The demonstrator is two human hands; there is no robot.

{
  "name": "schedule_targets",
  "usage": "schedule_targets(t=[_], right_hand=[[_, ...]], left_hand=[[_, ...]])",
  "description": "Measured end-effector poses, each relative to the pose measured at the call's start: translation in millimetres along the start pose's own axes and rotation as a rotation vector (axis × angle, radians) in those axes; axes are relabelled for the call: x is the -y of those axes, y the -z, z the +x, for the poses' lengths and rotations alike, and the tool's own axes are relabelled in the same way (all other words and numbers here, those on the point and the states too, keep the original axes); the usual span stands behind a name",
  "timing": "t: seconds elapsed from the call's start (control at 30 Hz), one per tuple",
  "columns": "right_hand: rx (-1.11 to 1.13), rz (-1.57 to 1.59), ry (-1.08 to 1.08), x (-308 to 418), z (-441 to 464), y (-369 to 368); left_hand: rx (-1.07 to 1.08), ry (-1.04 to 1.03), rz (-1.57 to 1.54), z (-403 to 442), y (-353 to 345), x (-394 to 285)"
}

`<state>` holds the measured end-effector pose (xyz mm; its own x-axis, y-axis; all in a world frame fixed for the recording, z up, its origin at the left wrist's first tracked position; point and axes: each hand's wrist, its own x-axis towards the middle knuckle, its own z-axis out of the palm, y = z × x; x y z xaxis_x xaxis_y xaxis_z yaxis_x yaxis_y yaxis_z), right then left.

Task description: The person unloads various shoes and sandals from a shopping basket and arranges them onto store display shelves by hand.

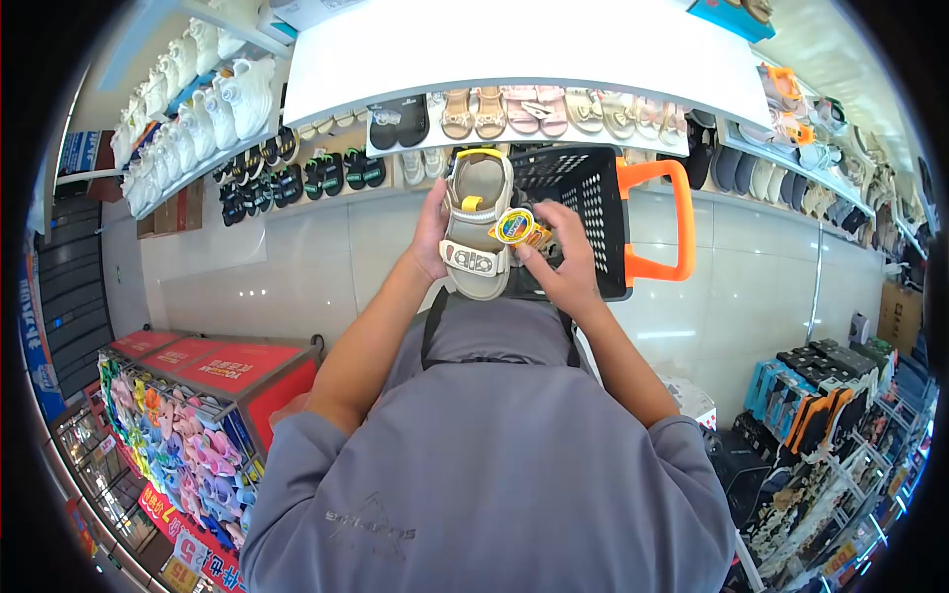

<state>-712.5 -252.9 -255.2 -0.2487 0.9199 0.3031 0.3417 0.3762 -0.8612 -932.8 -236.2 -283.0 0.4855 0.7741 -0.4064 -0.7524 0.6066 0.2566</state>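
A light beige and grey sandal with a white strap and yellow trim stands out in front of my chest. My left hand is closed on its left side, the fingers partly hidden behind it. On the sandal's right side hangs a round yellow and blue tag with an orange part. My right hand pinches this tag between thumb and fingers. Just behind and right of my right hand is a black basket with an orange handle.
Shelves of sandals and white shoes run along the front and left. A red display stand with colourful slippers is at lower left. Packaged goods hang on a rack at lower right. Tiled floor lies between them.
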Motion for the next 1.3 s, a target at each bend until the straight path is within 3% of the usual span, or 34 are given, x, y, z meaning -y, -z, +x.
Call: schedule_targets(t=[0.1,0.17,0.27,0.37,0.5,0.57,0.6,0.67,0.7,0.77,0.93,1.03,1.17,1.3], right_hand=[[0.052,0.072,-0.043,-1.7,-4.3,1.7],[0.187,0.463,-0.401,-2.4,-5.9,6.7],[0.118,0.689,-0.396,3.3,-4.6,19.9],[0.079,0.895,-0.411,22.8,6.3,35.1],[0.168,0.812,-0.354,77.2,24.8,41.7],[0.386,0.284,0.19,104.9,35.6,40.4],[0.388,0.278,0.191,111.5,34.0,31.8],[0.419,0.062,0.517,123.6,28.3,17.1],[0.419,0.05,0.516,125.7,25.2,14.0],[0.464,0.078,0.553,129.7,19.3,6.5],[0.35,0.03,0.424,129.8,18.2,-11.6],[0.099,-0.021,0.185,131.4,21.9,-35.0],[-0.07,-0.03,0.157,142.4,38.2,-76.8],[0.086,-0.181,0.236,150.3,56.5,-104.5]], left_hand=[[-0.117,-0.018,0.198,-5.0,-7.6,1.4],[-0.104,-0.062,0.266,-7.5,-16.2,2.6],[0.025,-0.111,0.429,-15.6,-27.5,-1.7],[-0.073,-0.238,0.461,-20.1,-21.2,0.6],[-0.143,-0.337,0.524,-25.2,-15.2,5.4],[-0.092,-0.337,0.497,-25.3,-15.7,6.0],[-0.041,-0.33,0.475,-25.3,-16.1,5.6],[0.007,-0.264,0.331,-32.0,-28.5,1.8],[0.049,-0.195,0.192,-34.2,-32.0,-0.9],[0.104,-0.234,0.32,-33.1,-28.5,-10.1],[0.237,-0.234,0.129,-41.2,-24.7,-37.5],[0.279,-0.209,0.073,-51.8,-19.9,-63.0],[0.33,-0.182,0.052,-70.2,-17.2,-97.7],[0.309,-0.168,0.134,-74.8,-7.5,-115.3]])
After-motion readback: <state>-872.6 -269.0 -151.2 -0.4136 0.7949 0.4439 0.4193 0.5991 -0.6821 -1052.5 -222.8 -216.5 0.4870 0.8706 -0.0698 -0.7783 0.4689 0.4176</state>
